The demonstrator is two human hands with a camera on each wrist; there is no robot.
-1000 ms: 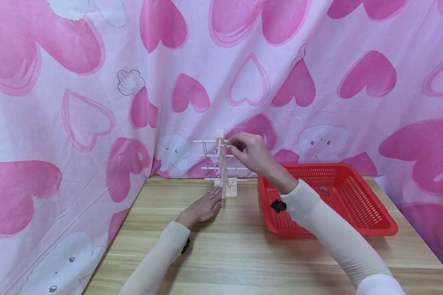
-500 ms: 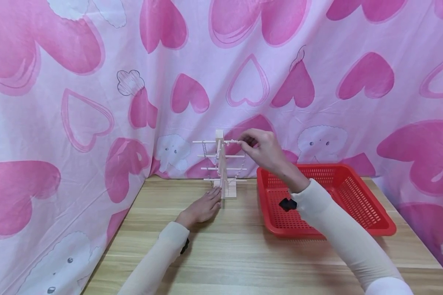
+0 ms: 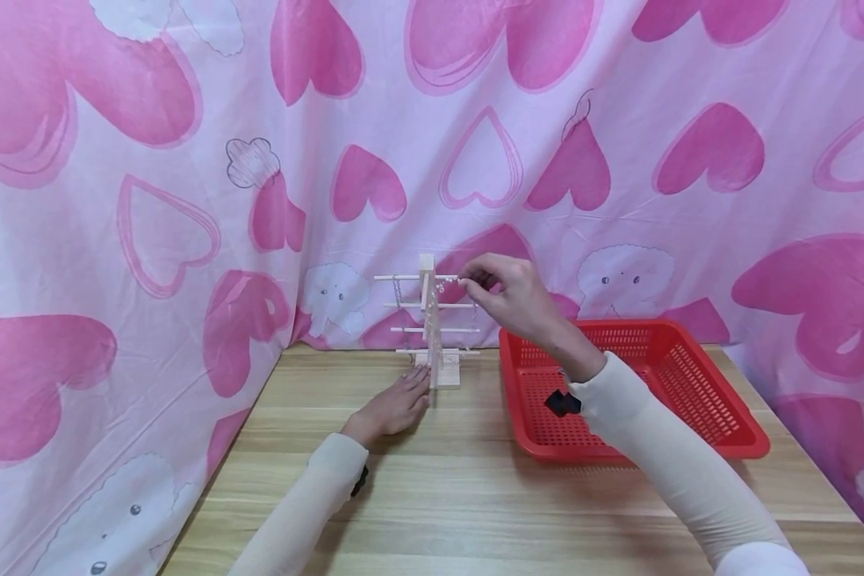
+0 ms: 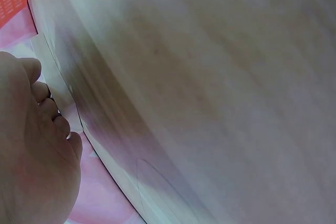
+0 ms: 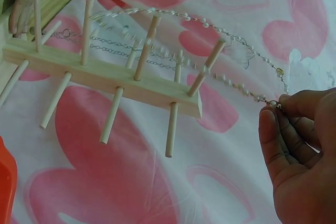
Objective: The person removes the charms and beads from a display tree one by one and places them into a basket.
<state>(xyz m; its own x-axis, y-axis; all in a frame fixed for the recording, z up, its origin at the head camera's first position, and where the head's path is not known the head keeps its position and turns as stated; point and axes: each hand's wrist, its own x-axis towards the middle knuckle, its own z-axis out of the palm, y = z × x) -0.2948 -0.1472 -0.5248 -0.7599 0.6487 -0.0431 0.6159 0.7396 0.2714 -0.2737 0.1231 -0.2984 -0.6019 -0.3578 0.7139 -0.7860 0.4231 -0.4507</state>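
Note:
A wooden peg rack (image 3: 427,264) with several crossbars stands at the back of the table. My right hand (image 3: 504,292) is beside its top right peg, thumb and fingertips pinching a beaded necklace (image 5: 205,23) of small white pearls. In the right wrist view the necklace makes a long loop from the pinch back over the pegs. My left hand (image 3: 398,400) lies with extended fingers at the rack's foot, its fingertips right at the base (image 3: 450,372). A silver chain (image 3: 397,290) hangs on the upper left peg.
To the right sits a red plastic basket (image 3: 752,448) with perforated sides, partly covered by my right forearm. Behind the rack hangs a pink cloth (image 3: 478,160) printed with hearts. The wooden table (image 3: 432,496) extends towards me.
My right hand has moved right, away from the post, then slightly back left and down, keeping its pinch on the necklace. My left hand has stayed at the rack's foot.

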